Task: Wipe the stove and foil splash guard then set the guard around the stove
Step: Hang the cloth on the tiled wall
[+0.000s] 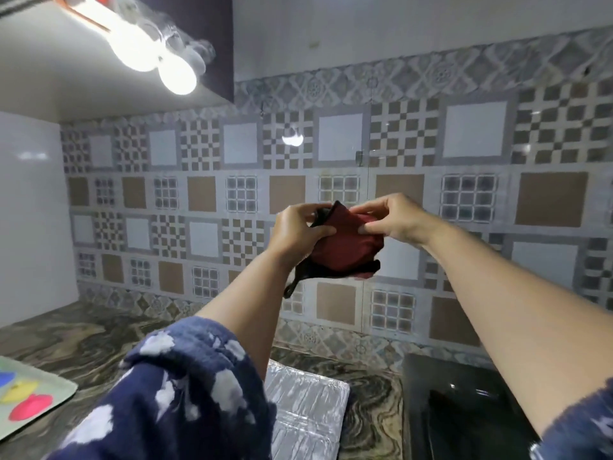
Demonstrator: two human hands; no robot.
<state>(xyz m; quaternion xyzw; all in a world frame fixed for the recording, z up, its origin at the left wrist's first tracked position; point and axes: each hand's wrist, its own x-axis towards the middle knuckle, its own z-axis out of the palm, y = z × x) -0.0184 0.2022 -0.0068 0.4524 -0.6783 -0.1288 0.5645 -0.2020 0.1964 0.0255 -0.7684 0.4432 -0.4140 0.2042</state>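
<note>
Two bare forearms enter from the bottom of the frame and end in the left hand [295, 230] and the right hand [394, 220], near the centre. No rings, watch or bracelets visible on either. Left sleeve [179, 393], lower left of frame: dark navy fabric with irregular white blotches, soft and slightly fuzzy texture, pushed up and bunched near the elbow. Right sleeve [577, 426], lower right corner: only a small part shows; appears to be the same navy cloth with pale marks, though blurred at the frame edge.
</note>
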